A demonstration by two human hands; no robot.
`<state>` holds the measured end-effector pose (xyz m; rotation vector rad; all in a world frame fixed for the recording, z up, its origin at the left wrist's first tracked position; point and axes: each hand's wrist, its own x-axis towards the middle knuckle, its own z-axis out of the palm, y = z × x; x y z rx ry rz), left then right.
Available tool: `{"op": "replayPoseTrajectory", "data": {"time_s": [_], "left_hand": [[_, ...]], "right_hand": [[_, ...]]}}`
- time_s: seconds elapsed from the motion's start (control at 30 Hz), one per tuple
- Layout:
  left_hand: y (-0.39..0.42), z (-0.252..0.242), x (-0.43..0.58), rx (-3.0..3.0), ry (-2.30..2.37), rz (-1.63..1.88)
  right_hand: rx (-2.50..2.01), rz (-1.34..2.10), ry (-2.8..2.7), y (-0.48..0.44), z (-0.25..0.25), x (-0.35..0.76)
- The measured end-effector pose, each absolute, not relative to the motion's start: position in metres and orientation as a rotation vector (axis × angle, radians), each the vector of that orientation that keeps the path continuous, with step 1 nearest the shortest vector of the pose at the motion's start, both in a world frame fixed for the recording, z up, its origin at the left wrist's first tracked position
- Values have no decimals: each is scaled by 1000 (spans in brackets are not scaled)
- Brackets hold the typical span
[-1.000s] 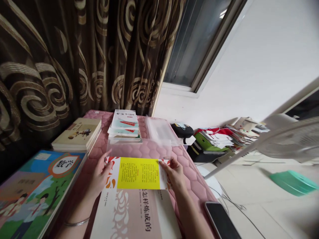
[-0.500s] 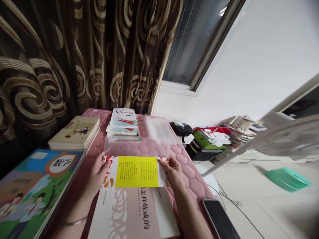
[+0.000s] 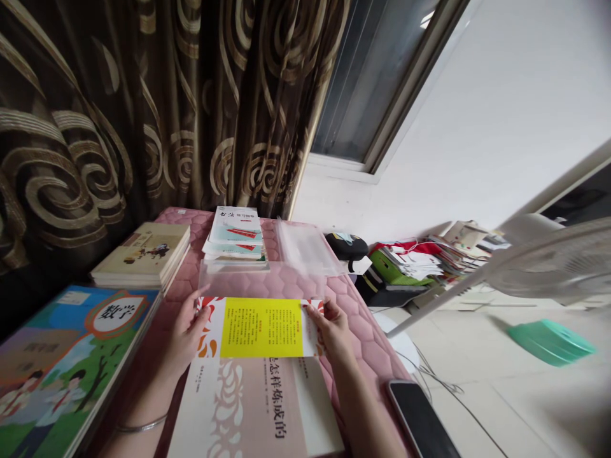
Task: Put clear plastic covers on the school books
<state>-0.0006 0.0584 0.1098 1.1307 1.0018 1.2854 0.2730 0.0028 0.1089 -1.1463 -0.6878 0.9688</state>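
Observation:
A pale book [image 3: 248, 407] with large dark Chinese characters and a white leaf pattern lies right in front of me. Across its far end runs a cover flap [image 3: 261, 327] with a yellow text panel and red-orange leaf patterns at both ends; whether it joins the book is unclear. My left hand [image 3: 188, 321] grips the left end, thumb on top. At the right end my right hand [image 3: 331, 324] pinches it the same way, fingertips hidden underneath. A clear plastic sheet [image 3: 262, 280] extends beyond the flap's far edge, close to both hands' fingers.
Math textbooks [image 3: 71, 362] and beige books [image 3: 143, 251] are stacked at left. White-blue books [image 3: 236, 229] and clear plastic covers [image 3: 305, 247] lie farther back on the pink quilted surface [image 3: 372, 331]. A phone [image 3: 422, 420] sits near the right edge, beside a fan [image 3: 548, 261].
Almost nothing differs. Both hands keep their hold on the flap, which has shifted very slightly; the book stays in place.

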Motion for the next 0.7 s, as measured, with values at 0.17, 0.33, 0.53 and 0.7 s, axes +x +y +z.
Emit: {"op": "replayPoseTrajectory", "data": {"time_s": [0.17,0.33,0.53,0.7], "left_hand": [[59,107,-4,1136,934,1256],[60,105,-6,1143,954,1240],[58,109,-2,1141,1001,1294],[58,110,0,1140,1015,1316]], "right_hand": [[-1123,1025,-700,-3,121,270],[-1134,1055,-670,-6,128,270],[-1121,1024,-677,0,118,272],[-1132,1004,-672,3,110,274]]}}
